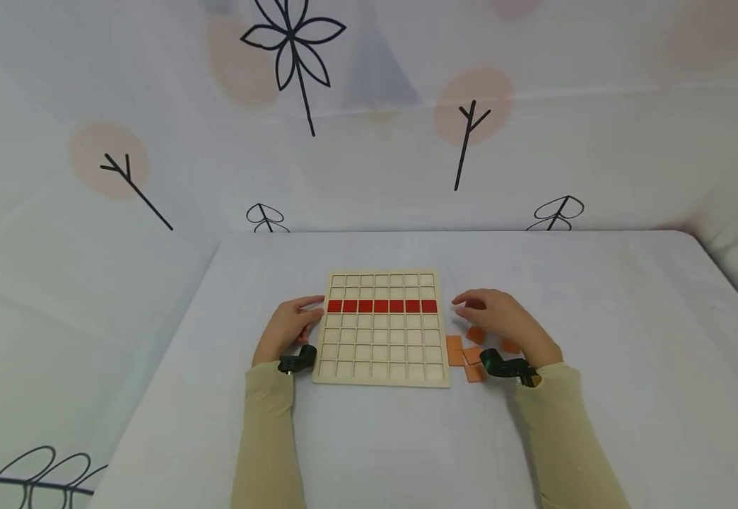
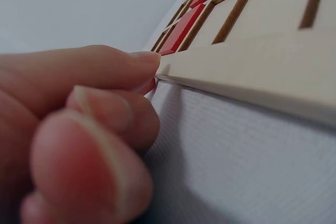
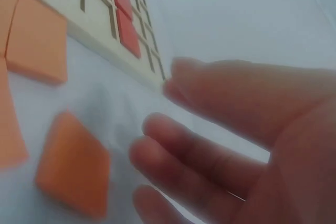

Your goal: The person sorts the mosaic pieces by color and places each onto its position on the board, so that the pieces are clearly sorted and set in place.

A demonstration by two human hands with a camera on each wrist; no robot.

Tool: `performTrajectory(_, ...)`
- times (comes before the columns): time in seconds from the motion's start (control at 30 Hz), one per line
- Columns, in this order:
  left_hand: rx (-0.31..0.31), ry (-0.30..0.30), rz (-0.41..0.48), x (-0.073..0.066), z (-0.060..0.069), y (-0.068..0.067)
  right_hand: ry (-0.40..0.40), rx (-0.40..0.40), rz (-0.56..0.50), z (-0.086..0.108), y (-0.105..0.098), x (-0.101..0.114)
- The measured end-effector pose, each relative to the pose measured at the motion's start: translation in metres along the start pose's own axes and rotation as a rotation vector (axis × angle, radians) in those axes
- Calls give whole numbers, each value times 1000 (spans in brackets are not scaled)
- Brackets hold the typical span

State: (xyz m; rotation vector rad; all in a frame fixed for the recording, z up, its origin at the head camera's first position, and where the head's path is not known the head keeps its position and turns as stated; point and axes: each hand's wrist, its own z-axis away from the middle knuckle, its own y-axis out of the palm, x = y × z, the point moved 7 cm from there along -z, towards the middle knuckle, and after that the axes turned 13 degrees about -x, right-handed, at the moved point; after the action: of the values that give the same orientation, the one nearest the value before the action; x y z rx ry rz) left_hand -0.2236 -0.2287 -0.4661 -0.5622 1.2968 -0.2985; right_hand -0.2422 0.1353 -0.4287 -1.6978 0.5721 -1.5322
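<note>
A pale wooden grid board (image 1: pixel 382 383) lies on the white table, with one row of red tiles (image 1: pixel 380 306) across its upper half. My left hand (image 1: pixel 285 329) is at the board's left side, its index fingertip touching the edge near the red row. The other fingers are loosely bent and hold nothing. To the right of the board, my right hand (image 1: pixel 498 313) hovers with relaxed, parted fingers and nothing between them. Below those fingers an orange tile (image 3: pixel 73 166) looks blurred and tilted. More orange tiles (image 1: pixel 454 351) lie against the board's lower right edge.
Another orange tile (image 1: pixel 510 346) is partly hidden under the right wrist. Dark green wrist devices (image 1: pixel 297 359) sit on both wrists. Behind the white table (image 1: pixel 382 445) hangs a pale cloth (image 1: pixel 382 162) printed with plant drawings.
</note>
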Motion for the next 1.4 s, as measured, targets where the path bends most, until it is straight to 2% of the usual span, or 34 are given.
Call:
performTrajectory(0.37, -11, -2, 42, 0, -2, -3, -15, 24, 30, 8, -30, -18)
performTrajectory(0.6, -8, 68, 52, -3, -5, 3, 8, 33, 30, 19, -42, -34)
performTrajectory(0.77, -2, 57, 63, -5, -5, 3, 1, 45, 36, 26, -43, -42)
performTrajectory(0.93, -1, 56, 65, -5, -6, 2, 36, 34, 44, 33, -42, -50)
performTrajectory(1.13, -11, 45, 50, -3, -5, 1, 75, 12, -21, 40, -36, -57)
performTrajectory(1.27, 0, 23, 49, 0, -3, 2, 63, 2, -59, 45, -34, -58)
performTrajectory(1.4, -3, 6, 39, 1, -2, 2, 34, 26, -72, 49, -32, -57)
